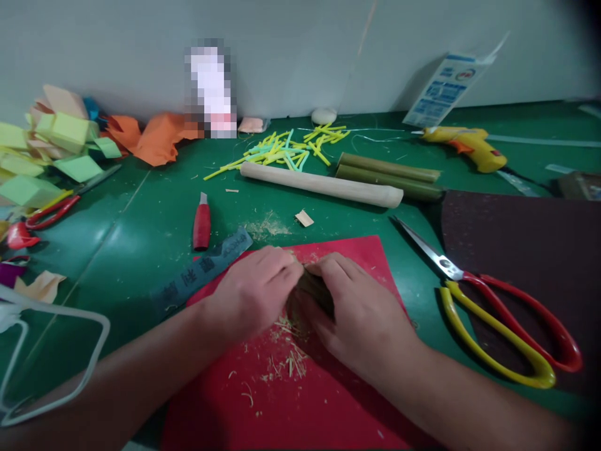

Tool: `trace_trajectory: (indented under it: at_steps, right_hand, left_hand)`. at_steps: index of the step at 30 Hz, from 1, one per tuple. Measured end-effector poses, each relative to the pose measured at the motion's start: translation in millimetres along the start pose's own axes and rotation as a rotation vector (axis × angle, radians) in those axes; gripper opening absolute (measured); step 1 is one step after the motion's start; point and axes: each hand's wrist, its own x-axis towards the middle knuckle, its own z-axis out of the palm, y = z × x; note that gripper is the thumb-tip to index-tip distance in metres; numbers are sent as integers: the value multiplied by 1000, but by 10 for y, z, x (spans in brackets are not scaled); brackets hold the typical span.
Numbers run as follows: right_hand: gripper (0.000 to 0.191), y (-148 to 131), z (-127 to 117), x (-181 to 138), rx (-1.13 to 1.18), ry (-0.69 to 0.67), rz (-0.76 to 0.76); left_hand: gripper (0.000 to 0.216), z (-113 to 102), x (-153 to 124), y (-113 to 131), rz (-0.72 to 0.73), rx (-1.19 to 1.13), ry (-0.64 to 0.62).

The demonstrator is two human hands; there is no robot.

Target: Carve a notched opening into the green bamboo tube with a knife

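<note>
In the head view a short greenish-brown bamboo piece (315,292) is between my hands, above a red sheet (225,401). My right hand (366,307) wraps round it, with the thumb below. Closed fingers bring my left hand (260,285) up against the bamboo's upper end; what they pinch, if anything, is hidden. Fine shavings (293,362) lie scattered on the sheet below. Just past my left hand are a grey-blue printed strip (211,266) and a red-handled cutter (201,225) with a short blade.
A pale peeled stick (319,183) lies beyond my hands, beside green bamboo lengths (392,178). Large scissors (474,294) rest at right on dark brown sheeting (521,244). Further back are a yellow glue gun (469,145) and cut yellow-green straws (277,150). Folded paper (61,138) piles up left.
</note>
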Motion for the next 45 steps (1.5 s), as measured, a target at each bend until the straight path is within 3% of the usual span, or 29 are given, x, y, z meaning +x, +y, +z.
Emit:
trace_trajectory:
  at_steps: [5, 12, 21, 24, 29, 32, 39, 45]
  right_hand:
    - [8, 16, 13, -19, 6, -15, 29]
    - [15, 29, 1, -32, 36, -16, 24]
    - [19, 36, -1, -44, 45, -38, 42]
    - [20, 40, -35, -43, 123, -48, 114]
    - [18, 50, -151, 19, 419, -56, 350]
    - [19, 56, -197, 56, 549, -36, 405]
    - [23, 123, -199, 41, 323, 23, 351]
    - [24, 177, -201, 38, 135, 42, 219]
  left_hand:
    - [17, -36, -39, -85, -6, 44, 37]
    - [13, -131, -62, -208, -267, -35, 156]
    - [12, -178, -44, -178, -356, -123, 140]
    - [11, -175, -50, -179, -426, -197, 144]
    - [10, -132, -42, -210, -720, -442, 186]
    - [11, -108, -36, -225, -826, -541, 226]
    - [13, -119, -58, -231, -793, -452, 192]
    - [10, -126, -41, -220, -630, -405, 185]
